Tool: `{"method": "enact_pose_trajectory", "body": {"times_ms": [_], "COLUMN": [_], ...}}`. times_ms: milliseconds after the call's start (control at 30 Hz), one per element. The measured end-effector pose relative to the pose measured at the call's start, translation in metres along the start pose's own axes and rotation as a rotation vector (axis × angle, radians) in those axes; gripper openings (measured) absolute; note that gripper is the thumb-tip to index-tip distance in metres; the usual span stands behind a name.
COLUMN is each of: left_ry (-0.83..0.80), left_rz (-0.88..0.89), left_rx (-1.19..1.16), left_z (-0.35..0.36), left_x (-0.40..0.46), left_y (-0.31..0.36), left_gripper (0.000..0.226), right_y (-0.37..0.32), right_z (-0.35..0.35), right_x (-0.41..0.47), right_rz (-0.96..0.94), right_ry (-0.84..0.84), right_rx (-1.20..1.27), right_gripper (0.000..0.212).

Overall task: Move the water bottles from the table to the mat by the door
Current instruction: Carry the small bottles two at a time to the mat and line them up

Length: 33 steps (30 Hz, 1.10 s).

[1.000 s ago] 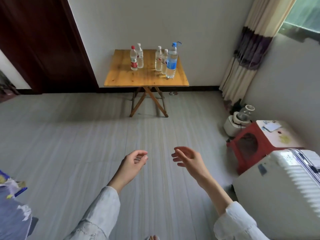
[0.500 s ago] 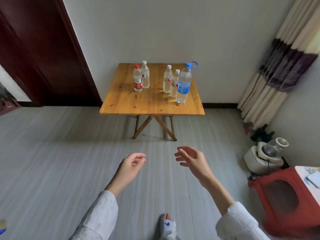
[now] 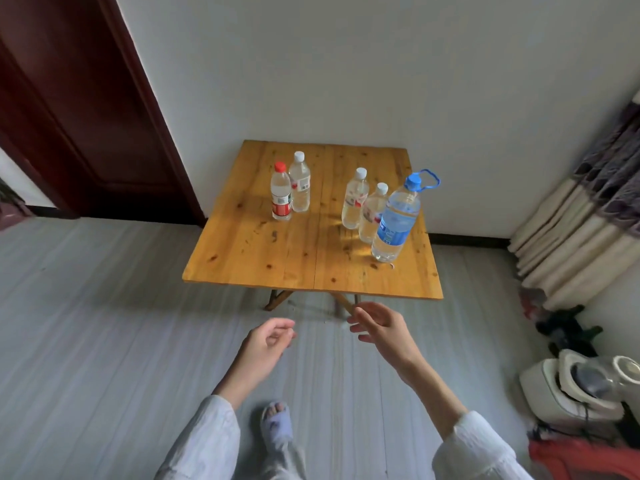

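The wooden worktop (image 3: 263, 251) fills more of the view than half a second ago, its near edge now just beyond the fingertips. All five bottles stand upright on it: the red-capped bottle (image 3: 281, 192) touching a white-capped bottle (image 3: 300, 183) at 11 o'clock, two more white-capped bottles (image 3: 354, 199) and the large blue-capped bottle (image 3: 396, 218) at 1 o'clock. The left hand (image 3: 265, 346) is loosely curled and empty; the right hand (image 3: 384, 329) is spread and empty. A slippered foot (image 3: 276, 421) has stepped further into view.

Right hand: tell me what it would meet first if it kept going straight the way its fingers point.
The right hand is open, fingers aimed forward and slightly left. Going straight, it probably meets the near edge of the wooden table first, though depth is unclear; no bottle stands in that line yet.
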State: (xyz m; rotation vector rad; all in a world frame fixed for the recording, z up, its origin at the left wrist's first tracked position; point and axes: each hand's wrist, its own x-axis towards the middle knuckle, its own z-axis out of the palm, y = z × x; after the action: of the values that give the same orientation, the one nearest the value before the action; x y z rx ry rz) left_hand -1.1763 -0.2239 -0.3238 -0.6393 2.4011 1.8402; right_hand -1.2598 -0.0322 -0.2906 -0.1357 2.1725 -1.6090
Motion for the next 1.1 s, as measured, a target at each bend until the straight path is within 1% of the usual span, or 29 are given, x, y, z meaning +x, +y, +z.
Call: {"method": "enact_pose_trajectory", "body": {"times_ms": [267,467,567,700,833,933,1000,1100], "left_ry": [-0.015,0.031,0.054,0.076,0.103,0.103,0.105,0.151], "left_rz": [0.027,0.072,0.108,0.11,0.081,0.087,0.098,0.134], "left_rx": [-0.045,0.014,0.068,0.115,0.181,0.233,0.315,0.432], "left_z": [-0.062,-0.113,-0.121,-0.117,-0.112,-0.105,-0.101,-0.097], "left_x": [0.169,0.287,0.335,0.39,0.433,0.46,0.477,0.493], "left_y": [0.027,0.057,0.065,0.068,0.067,0.071,0.073,0.074], "left_gripper": [0.013,0.015,0.022,0.034,0.053,0.059,0.057,0.039], "right_y": [-0.046,-0.091,-0.109,-0.124,-0.132,-0.128,-0.126,-0.125], "right_z": [0.025,0.04,0.043,0.049,0.063,0.076,0.083,0.091], "right_x": [0.165,0.281,0.331,0.401,0.464,0.503,0.524,0.545], "right_rz": [0.002,-0.03,-0.072,-0.107,-0.174,-0.208,-0.228,-0.263], "right_ry": [0.049,0.056,0.054,0.033,0.021,-0.045,-0.097,-0.129], "right_rx": [-0.023,-0.125,-0.218,-0.401,-0.52,-0.606,-0.66,-0.732], "right_gripper": [0.025,0.027,0.026,0.032,0.042,0.053,0.056,0.052]}}
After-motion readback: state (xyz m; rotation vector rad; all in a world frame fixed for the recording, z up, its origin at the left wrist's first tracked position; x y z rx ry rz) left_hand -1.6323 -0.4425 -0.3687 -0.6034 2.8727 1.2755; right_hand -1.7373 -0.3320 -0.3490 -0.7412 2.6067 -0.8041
